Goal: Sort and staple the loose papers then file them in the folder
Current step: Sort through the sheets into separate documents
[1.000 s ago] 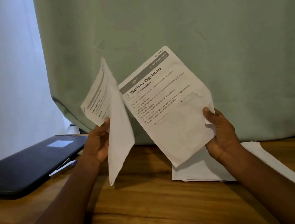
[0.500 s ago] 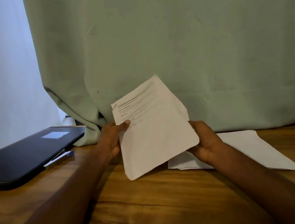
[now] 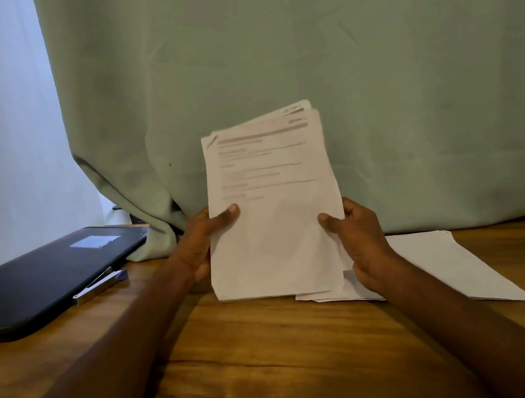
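While the left hand (image 3: 204,243) and right hand (image 3: 358,238) each grip the sheaf of papers (image 3: 274,217) at centre frame, tap its uneven edges square on the worktop (image 3: 282,369) before stapling

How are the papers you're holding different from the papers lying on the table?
The printed white sheets held up stand nearly upright, gripped by the left hand and right hand; the white papers lying on the wooden table lie flat, untouched. The held sheets show printed text; the lying ones look blank. Both are white paper.

The held papers (image 3: 272,204) carry print — too blurred to read.
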### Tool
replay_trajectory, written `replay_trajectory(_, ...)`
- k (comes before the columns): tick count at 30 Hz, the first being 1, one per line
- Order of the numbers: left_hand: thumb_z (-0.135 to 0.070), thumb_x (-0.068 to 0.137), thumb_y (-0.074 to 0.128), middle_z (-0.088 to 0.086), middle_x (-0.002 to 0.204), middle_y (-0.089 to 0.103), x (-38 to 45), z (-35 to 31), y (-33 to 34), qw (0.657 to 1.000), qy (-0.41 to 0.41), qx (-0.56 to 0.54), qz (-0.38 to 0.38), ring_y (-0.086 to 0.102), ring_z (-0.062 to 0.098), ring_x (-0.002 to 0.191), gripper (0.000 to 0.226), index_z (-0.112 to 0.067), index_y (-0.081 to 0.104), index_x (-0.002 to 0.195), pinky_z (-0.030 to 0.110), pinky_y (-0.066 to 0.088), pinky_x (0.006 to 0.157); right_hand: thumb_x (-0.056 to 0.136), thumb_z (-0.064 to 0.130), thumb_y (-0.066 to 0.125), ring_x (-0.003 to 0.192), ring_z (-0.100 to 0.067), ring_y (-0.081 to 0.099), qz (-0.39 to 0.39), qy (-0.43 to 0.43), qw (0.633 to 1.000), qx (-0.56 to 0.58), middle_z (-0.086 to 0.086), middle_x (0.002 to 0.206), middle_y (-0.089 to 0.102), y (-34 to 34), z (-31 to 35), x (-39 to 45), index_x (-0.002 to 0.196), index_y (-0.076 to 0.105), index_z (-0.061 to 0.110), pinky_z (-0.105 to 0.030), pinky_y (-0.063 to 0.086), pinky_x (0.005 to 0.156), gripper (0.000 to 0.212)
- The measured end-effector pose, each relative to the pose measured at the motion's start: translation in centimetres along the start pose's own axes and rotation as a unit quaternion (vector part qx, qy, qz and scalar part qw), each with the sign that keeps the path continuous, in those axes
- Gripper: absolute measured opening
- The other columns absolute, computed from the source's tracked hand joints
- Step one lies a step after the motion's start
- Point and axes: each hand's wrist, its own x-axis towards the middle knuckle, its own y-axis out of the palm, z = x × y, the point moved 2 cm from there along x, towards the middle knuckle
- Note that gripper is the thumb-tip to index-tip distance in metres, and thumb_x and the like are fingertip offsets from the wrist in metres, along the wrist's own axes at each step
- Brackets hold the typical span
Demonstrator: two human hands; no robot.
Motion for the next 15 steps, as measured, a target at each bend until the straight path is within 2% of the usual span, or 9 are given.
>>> replay_trajectory(2, -0.012, 0.089, 0.069, 0.014, 0.126, 0.071, -0.4, 0.1, 0.8, 0.999, -0.012, 0.033, 0.007, 0.067, 0.038, 0.116, 0.047, -0.015, 0.061, 0.135, 0.049, 0.060, 0.087, 0.102, 0.013, 0.060, 0.090, -0.005, 0.068, 0.001, -0.021, 1.000, 0.003, 0.014, 0.103, 0.071, 0.3, -0.1, 0.0, 0.121, 0.066, 0.024, -0.012, 0.052, 0.062, 0.023)
replay_trajectory(4, -0.009, 0.087, 0.072, 0.010, 0.118, 0.075, -0.7, 0.1, 1.4, 0.997, 0.021, 0.070, -0.023, 0.070, 0.034, 0.112, 0.041, -0.016, 0.066, 0.127, 0.041, 0.062, 0.080, 0.105, 0.014, 0.055, 0.091, -0.001, 0.068, 0.020, -0.041, 0.999, -0.005, 0.017, 0.105, 0.069, 0.9, 0.2, -0.5, 0.124, 0.063, 0.027, -0.012, 0.052, 0.064, 0.025)
replay_trajectory(8, -0.016, 0.086, 0.077, -0.001, 0.113, 0.076, -0.7, -1.6, 1.4, 0.976, 0.137, 0.145, -0.090, 0.072, 0.019, 0.105, 0.031, -0.027, 0.068, 0.113, 0.037, 0.061, 0.087, 0.103, 0.012, 0.058, 0.091, 0.008, 0.068, 0.051, -0.097, 0.994, -0.031, 0.022, 0.107, 0.068, 1.3, 1.0, -0.6, 0.121, 0.061, 0.033, -0.009, 0.052, 0.072, 0.028)
replay_trajectory(11, -0.026, 0.077, 0.084, -0.005, 0.112, 0.076, -0.6, -2.0, 0.8, 0.973, 0.140, 0.163, -0.086, 0.072, 0.014, 0.103, 0.039, -0.029, 0.068, 0.113, 0.036, 0.060, 0.089, 0.101, 0.011, 0.061, 0.098, 0.001, 0.064, 0.060, -0.106, 0.985, -0.118, 0.013, 0.115, 0.066, 1.4, 0.9, -0.8, 0.133, 0.060, 0.021, -0.006, 0.048, 0.078, 0.034)
replay_trajectory(13, -0.033, 0.068, 0.090, -0.004, 0.116, 0.075, -0.3, -1.2, 0.2, 0.974, 0.100, 0.186, -0.076, 0.070, 0.019, 0.108, 0.052, -0.031, 0.067, 0.114, 0.041, 0.056, 0.094, 0.101, 0.012, 0.060, 0.109, -0.012, 0.062, 0.062, -0.090, 0.972, -0.206, 0.004, 0.123, 0.067, 1.5, 0.0, -0.7, 0.136, 0.061, 0.014, -0.018, 0.049, 0.090, 0.035)
replay_trajectory(15, -0.029, 0.070, 0.088, -0.003, 0.119, 0.070, -0.1, -0.1, 0.1, 0.973, 0.069, 0.209, -0.071, 0.064, 0.020, 0.112, 0.053, -0.032, 0.062, 0.116, 0.041, 0.054, 0.095, 0.102, 0.013, 0.059, 0.116, -0.023, 0.064, 0.078, -0.054, 0.965, -0.243, -0.004, 0.128, 0.068, 1.4, -1.1, -0.7, 0.136, 0.061, 0.013, -0.036, 0.053, 0.098, 0.035)
